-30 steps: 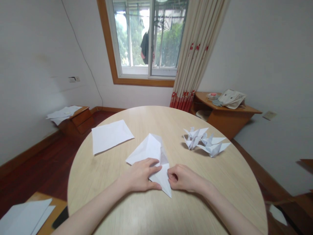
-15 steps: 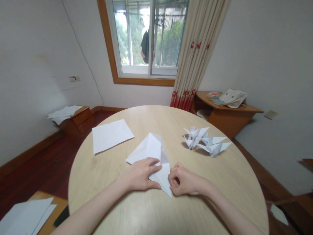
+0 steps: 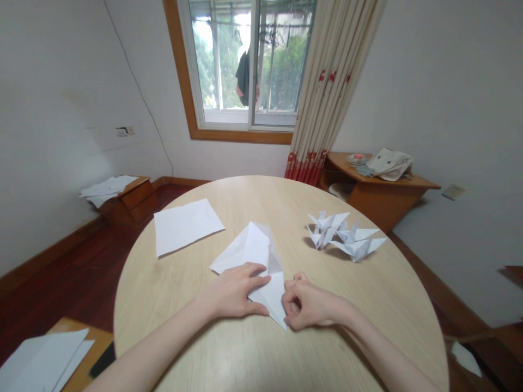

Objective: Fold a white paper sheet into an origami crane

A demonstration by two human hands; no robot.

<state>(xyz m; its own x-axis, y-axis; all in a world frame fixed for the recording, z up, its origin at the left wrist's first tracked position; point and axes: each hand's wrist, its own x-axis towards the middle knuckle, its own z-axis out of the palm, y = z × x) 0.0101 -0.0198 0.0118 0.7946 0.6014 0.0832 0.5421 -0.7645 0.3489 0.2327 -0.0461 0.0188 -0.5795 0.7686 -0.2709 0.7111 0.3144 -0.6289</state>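
Observation:
A partly folded sheet of white paper [image 3: 256, 245] lies on the round table, with its narrow point toward me at the lower right. My left hand [image 3: 239, 291] rests over its lower left part, fingers spread and pressing it against the tabletop. Some of the paper is hidden under that palm. Beside the right edge, near the narrow point, my right hand [image 3: 306, 305] is closed with curled fingers. Its knuckles and thumb touch the paper's edge, and nothing shows inside the curl.
Several folded paper cranes [image 3: 347, 237] stand at the right on the round table [image 3: 261, 190]. Flat white paper [image 3: 188, 226] lies at the back left. More sheets [image 3: 44, 359] rest on a low surface at lower left. A wooden desk [image 3: 388, 190] bears a cloth bag [image 3: 390, 163].
My right hand has shifted very slightly toward me along the paper's right edge. My left hand and the paper have stayed in place.

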